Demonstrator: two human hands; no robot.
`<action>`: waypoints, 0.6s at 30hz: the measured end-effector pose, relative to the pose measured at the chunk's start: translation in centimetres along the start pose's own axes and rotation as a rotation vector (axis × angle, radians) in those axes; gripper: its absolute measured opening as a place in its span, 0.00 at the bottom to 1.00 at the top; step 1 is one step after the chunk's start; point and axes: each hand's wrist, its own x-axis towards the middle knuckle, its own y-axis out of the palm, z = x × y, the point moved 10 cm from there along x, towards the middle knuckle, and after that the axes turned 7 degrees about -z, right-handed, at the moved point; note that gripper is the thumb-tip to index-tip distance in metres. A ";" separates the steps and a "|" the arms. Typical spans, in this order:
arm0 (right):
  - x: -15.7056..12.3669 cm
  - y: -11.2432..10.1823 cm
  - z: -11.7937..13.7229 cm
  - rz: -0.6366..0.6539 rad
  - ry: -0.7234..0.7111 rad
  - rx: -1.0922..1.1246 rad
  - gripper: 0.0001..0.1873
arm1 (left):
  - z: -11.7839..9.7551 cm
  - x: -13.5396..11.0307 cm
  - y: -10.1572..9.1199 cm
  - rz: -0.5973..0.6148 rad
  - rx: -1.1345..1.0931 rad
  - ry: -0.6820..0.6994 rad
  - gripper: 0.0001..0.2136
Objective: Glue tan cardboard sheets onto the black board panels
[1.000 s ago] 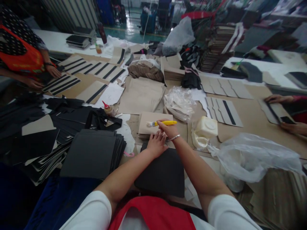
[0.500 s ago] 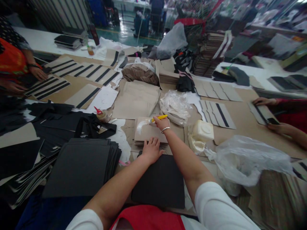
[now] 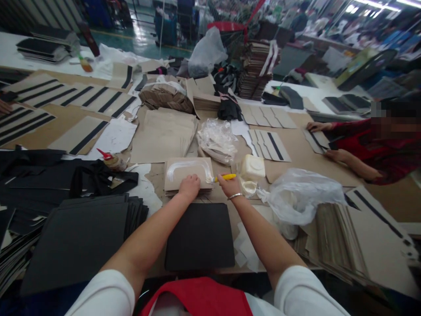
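Near edge of the cardboard stack (image 3: 189, 169) partly hidden by the left hand (image 3: 190, 186), a co-worker's hand (image 3: 5, 106) cut off at the left edge, distant people (image 3: 329, 26) upper right blurred

Yellow-handled brush (image 3: 226, 177), bristles at right edge of squared tan card stack (image 3: 184, 173), white arc (image 3: 190, 163) across its top

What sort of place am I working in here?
Probably a factory workroom: a tall stack of brown sheets, black-striped panels laid out in rows, and a yellow brush in the right hand suggest it.
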 end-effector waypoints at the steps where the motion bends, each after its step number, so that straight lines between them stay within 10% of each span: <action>1: -0.5 -0.6 -0.2 -0.015 0.039 0.055 0.10 | 0.1 0.2 0.0 0.017 -0.002 0.021 0.11; 10: -3.1 -6.1 1.0 -0.162 0.073 0.403 0.30 | 1.3 1.1 0.3 0.170 0.027 0.065 0.14; 18: -4.4 -2.3 -1.4 -0.018 -0.017 0.347 0.23 | 0.4 0.4 0.2 0.173 0.043 0.141 0.14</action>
